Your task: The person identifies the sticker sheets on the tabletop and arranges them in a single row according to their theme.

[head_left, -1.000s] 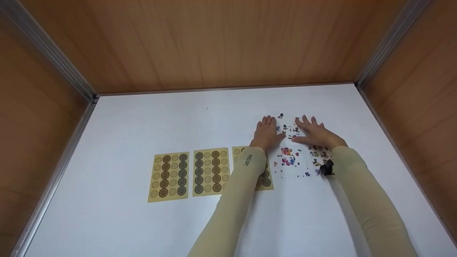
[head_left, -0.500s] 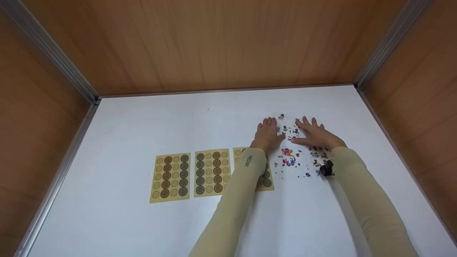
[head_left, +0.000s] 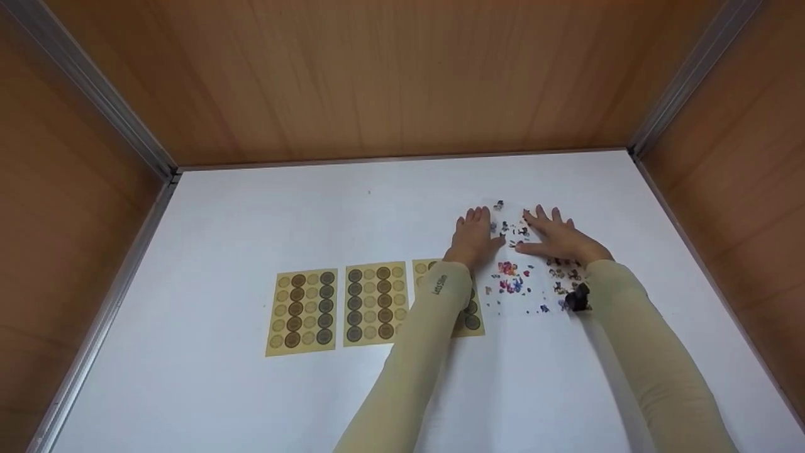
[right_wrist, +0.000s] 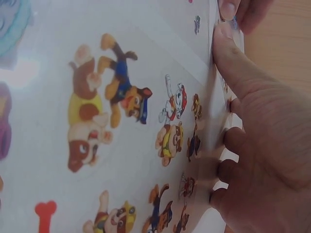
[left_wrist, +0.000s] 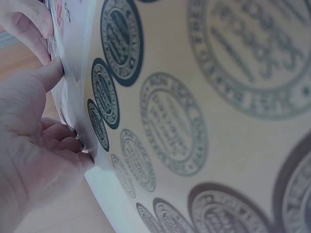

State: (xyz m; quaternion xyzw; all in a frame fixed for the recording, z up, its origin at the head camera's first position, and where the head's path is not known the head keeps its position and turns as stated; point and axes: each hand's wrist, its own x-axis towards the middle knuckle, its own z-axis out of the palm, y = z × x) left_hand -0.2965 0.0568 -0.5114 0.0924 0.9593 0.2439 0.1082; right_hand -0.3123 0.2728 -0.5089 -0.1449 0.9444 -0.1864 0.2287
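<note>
My left hand (head_left: pixel 471 242) rests with extended fingers along the left side of a clear sticker sheet (head_left: pixel 533 292) printed with small colourful cartoon figures. Across from it, my right hand (head_left: pixel 560 242) lies with spread fingers on the upper right part of the same sheet. The thumbs point toward each other with a small gap between them. In the right wrist view, cartoon dog stickers (right_wrist: pixel 131 102) fill the sheet beside the right hand (right_wrist: pixel 272 126). Close to the left hand (left_wrist: pixel 34 121), the left wrist view shows a tan sheet of round labels (left_wrist: pixel 170 126).
Two tan label sheets, one at the far left (head_left: pixel 302 314) and one in the middle (head_left: pixel 375 302), lie in a row on the white table (head_left: pixel 188 390). A third tan sheet (head_left: pixel 473 322) is partly covered by the left sleeve. Wooden panels (head_left: pixel 402 82) enclose the table's back and sides.
</note>
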